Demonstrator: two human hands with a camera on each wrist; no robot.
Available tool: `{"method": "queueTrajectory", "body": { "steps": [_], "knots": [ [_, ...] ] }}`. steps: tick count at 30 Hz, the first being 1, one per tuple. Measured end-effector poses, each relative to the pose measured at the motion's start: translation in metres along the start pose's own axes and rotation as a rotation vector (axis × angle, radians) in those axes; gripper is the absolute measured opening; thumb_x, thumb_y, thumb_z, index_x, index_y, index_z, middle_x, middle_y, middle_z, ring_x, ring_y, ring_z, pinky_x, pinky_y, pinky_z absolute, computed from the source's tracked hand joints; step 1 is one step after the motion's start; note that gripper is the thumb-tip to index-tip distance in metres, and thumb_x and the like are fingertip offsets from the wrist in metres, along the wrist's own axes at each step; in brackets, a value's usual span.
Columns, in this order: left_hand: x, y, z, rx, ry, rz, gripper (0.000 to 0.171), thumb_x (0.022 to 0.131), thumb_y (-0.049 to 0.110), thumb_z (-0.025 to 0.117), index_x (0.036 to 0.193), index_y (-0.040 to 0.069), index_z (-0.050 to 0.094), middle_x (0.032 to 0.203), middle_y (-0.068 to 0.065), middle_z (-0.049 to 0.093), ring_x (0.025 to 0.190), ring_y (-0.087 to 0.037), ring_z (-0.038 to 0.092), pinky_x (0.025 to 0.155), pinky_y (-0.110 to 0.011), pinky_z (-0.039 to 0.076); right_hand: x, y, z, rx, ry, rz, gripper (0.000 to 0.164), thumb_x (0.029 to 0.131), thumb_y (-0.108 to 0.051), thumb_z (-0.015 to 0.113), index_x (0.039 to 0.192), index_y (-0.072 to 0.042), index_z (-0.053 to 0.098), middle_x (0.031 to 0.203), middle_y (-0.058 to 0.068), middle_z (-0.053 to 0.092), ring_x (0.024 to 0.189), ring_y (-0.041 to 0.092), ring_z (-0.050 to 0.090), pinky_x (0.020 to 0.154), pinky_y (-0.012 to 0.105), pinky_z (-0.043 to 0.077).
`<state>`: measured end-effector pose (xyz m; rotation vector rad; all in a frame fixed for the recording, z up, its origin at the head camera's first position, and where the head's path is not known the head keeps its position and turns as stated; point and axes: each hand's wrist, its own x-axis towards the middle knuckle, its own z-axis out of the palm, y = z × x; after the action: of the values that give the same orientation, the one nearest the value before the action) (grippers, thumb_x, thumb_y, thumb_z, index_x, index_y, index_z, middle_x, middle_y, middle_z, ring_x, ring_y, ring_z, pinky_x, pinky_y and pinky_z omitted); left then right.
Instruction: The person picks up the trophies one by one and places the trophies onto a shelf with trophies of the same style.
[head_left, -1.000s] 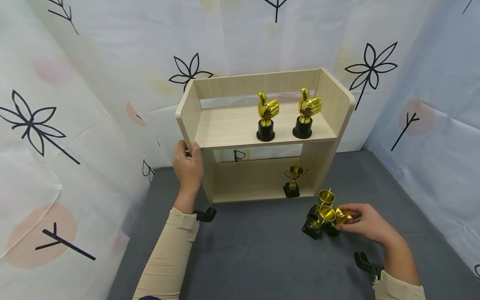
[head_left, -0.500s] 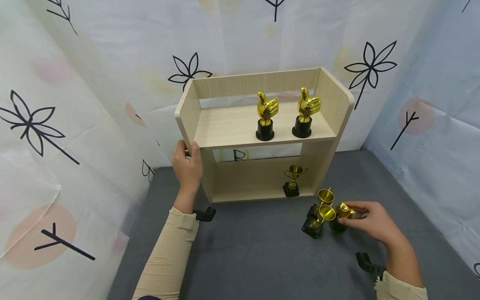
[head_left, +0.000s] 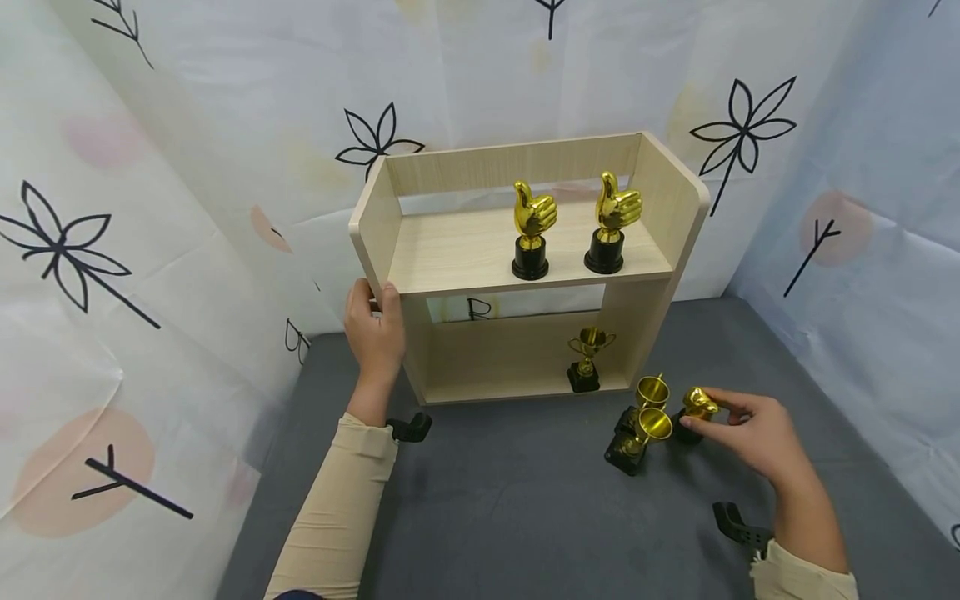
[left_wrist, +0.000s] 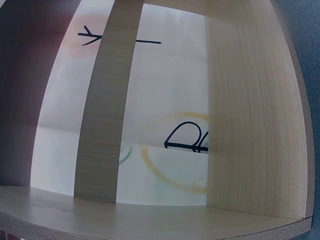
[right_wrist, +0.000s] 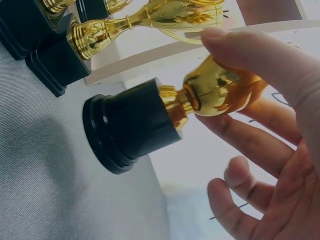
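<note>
My left hand (head_left: 377,335) grips the left side panel of a pale wooden two-tier shelf (head_left: 457,250); the left wrist view shows the shelf's inside (left_wrist: 257,115), with the hand almost wholly out of frame. Out to the right, my right hand (head_left: 765,437) pinches a gold thumbs-up trophy (head_left: 699,404) by its gold top, between thumb and fingers. Its round black base (right_wrist: 132,127) appears slightly off the grey table in the right wrist view. Just left of it stand two gold cup trophies, a front one (head_left: 654,425) and a rear one (head_left: 652,392), close together.
Two thumbs-up trophies, a left one (head_left: 531,229) and a right one (head_left: 613,225), stand on the upper shelf's right half. One cup trophy (head_left: 588,358) stands at the lower right. Patterned white cloth (head_left: 187,250) hangs behind and beside the grey table (head_left: 510,508).
My right hand has moved the thumbs-up trophy rightward and away from me, apart from the two cup trophies. The left hand keeps its grip on the shelf.
</note>
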<state>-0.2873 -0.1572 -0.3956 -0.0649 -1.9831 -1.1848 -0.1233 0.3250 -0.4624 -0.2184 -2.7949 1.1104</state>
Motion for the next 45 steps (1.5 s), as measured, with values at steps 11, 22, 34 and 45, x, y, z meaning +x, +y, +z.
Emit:
{"method": "queueTrajectory", "body": {
  "steps": [11,22,34,45],
  "knots": [
    [0.002,0.003,0.000,-0.015,-0.008,0.012,0.045,0.101,0.044,0.046,0.102,0.001,0.061,0.090,-0.016,0.053,0.080,-0.031,0.053,0.072,-0.040,0.040,-0.002,-0.015,-0.010,0.024,0.153,0.015,0.063,0.087,-0.040,0.088,0.137,-0.008,0.072,0.063,-0.003,0.039,0.057,0.014,0.035,0.047,0.032,0.031],
    [0.005,0.002,0.000,-0.009,-0.002,0.019,0.049,0.101,0.047,0.045,0.102,0.000,0.061,0.090,-0.021,0.055,0.081,-0.037,0.055,0.072,-0.039,0.040,-0.001,-0.032,-0.022,-0.006,0.263,-0.064,0.059,0.084,-0.036,0.091,0.134,-0.009,0.075,0.063,0.000,0.041,0.057,0.015,0.036,0.047,0.032,0.029],
    [0.003,0.001,0.000,-0.010,-0.009,0.025,0.047,0.101,0.044,0.047,0.102,0.000,0.061,0.091,-0.019,0.054,0.082,-0.033,0.054,0.073,-0.040,0.041,-0.007,-0.049,-0.026,0.081,0.334,-0.132,0.056,0.079,-0.024,0.095,0.127,-0.004,0.077,0.062,-0.004,0.040,0.056,0.013,0.034,0.047,0.032,0.028],
    [0.001,0.001,0.000,-0.018,0.003,0.019,0.045,0.101,0.043,0.048,0.101,0.000,0.061,0.090,-0.017,0.054,0.080,-0.032,0.053,0.074,-0.040,0.040,-0.007,-0.061,-0.029,0.089,0.359,-0.183,0.053,0.078,-0.022,0.096,0.125,-0.005,0.078,0.072,-0.008,0.051,0.069,0.009,0.038,0.050,0.030,0.030]
  ]
}}
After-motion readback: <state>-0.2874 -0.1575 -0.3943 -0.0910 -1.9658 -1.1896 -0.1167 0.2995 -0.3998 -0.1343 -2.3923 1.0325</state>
